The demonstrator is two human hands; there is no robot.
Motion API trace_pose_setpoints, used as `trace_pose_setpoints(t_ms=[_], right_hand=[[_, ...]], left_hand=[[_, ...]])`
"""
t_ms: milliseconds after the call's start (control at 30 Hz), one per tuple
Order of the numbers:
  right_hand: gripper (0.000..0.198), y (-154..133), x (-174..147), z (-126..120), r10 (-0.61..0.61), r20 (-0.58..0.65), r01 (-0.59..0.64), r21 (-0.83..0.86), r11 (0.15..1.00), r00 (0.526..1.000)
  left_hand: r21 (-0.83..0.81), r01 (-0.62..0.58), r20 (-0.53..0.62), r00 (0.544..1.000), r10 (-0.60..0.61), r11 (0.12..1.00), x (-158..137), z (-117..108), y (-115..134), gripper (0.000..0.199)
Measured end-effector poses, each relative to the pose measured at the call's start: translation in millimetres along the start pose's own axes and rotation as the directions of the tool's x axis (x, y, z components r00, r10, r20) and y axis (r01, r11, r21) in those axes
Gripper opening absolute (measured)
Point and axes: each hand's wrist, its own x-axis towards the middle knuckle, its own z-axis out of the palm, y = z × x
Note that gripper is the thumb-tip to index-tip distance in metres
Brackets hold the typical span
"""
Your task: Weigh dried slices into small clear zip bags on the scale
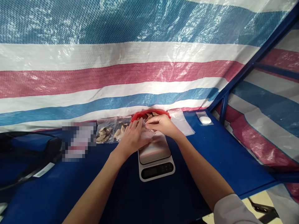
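Both hands meet over the far end of a white kitchen scale [155, 152] with a shiny metal plate. Between them is a clear plastic bag [147, 133]. My left hand [132, 137] has its fingers closed on the bag's left side. At its upper right edge, my right hand [162, 124] pinches the same bag with thumb and forefinger. Just behind the hands lies a red plastic bag [149, 112] holding brown and pale pieces, partly covered by my fingers. The scale's display looks dark.
Left of the scale lie two clear bags of brownish pieces, a nearer-left bag [104, 132] and a second bag [120, 128]. Flat clear bags [181, 123] and a small bag with a white oval object [205, 120] lie right. Black headgear [46, 152] sits left; striped sheeting [116, 74] hangs behind the blue table [224, 155].
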Motion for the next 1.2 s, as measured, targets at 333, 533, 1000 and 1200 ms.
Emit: trace_pose_setpoints(t_ms=[333, 533, 1000, 1200], right_hand=[[0.011, 0.1, 0.5, 5.1, 0.019, -0.04, -0.018, 0.033, 0.999, 0.999], [0.006, -5.9, 1.0, 2.7, 0.072, 0.014, -0.072, 0.033, 0.997, 0.997], [0.027, 6.4, -2.4, -30.5, 0.036, -0.045, -0.029, 0.149, 0.988, 0.998], [0.015, 13.1, 11.8, -30.6, 0.047, -0.066, -0.064, -0.274, 0.96, 0.997]], left_hand=[[-0.163, 0.034, -0.041, 0.998, -0.041, 0.986, 5.1, -7.5, 8.2, 0.091], [-0.168, 0.02, -0.06, 0.998, -0.031, 0.986, 6.5, -6.1, 4.9, 0.084], [-0.263, 0.131, -0.169, 0.969, -0.18, 0.956, 9.2, -24.6, 7.9, 0.05], [-0.272, 0.191, -0.195, 0.949, -0.248, 0.943, 10.0, -41.5, -4.6, 0.053]])
